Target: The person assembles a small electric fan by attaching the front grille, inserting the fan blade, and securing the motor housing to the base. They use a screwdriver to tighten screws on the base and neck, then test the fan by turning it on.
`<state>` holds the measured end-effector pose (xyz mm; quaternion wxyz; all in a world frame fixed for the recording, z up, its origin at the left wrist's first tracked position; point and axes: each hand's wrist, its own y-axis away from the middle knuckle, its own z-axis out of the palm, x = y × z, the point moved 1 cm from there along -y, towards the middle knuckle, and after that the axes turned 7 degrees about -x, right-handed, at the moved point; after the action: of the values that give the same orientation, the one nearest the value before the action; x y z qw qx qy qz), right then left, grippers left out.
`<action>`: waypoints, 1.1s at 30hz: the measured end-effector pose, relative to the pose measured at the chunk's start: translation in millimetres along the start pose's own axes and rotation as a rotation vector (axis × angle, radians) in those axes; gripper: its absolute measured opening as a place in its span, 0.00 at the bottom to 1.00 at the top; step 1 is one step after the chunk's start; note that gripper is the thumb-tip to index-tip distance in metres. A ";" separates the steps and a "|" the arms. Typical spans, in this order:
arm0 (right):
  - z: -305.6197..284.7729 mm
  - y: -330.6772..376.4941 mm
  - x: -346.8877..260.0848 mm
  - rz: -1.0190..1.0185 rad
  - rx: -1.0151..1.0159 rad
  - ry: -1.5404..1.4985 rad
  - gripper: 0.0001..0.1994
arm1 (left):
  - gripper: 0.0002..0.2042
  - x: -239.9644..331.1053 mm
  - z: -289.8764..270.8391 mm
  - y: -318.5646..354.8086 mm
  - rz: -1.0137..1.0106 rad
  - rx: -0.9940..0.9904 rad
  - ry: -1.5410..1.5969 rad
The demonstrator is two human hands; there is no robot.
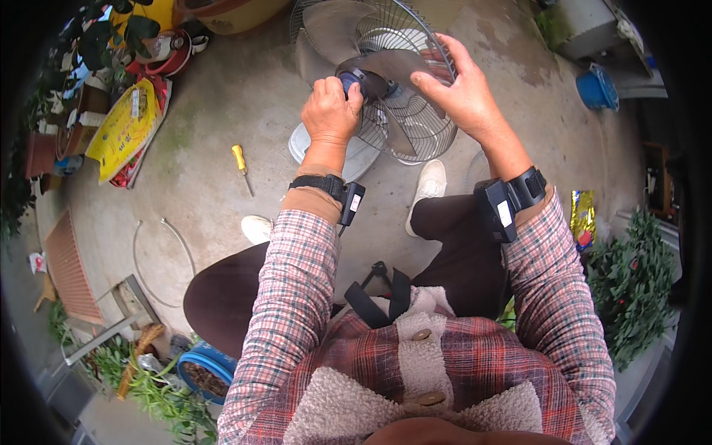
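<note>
Electric fan (386,81), upper centre of frame, on concrete floor. Rear wire guard (415,126) in place, front open; grey blades (334,33) exposed. Dark blue hub cap (356,80) at blade centre, under the closed left hand's fingers. White round base (356,159) below the guard.
</note>
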<state>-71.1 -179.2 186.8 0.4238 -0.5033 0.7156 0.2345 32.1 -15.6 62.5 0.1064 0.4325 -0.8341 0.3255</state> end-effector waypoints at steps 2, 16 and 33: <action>0.5 0.8 2.2 -0.012 0.015 0.031 0.38 | 0.15 -1.2 1.4 0.5 0.007 0.011 0.008; -8.3 16.4 -8.0 -0.070 0.108 0.162 0.46 | 0.16 15.9 -4.9 1.2 -0.047 -0.054 0.035; 59.7 78.1 -26.8 -0.107 -0.121 0.467 0.31 | 0.17 12.4 -6.6 9.1 -0.069 -0.025 0.035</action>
<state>-117.2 -89.8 170.6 0.2277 -0.6056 0.7511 0.1313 16.7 -15.8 69.2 0.1374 0.4538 -0.8208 0.3185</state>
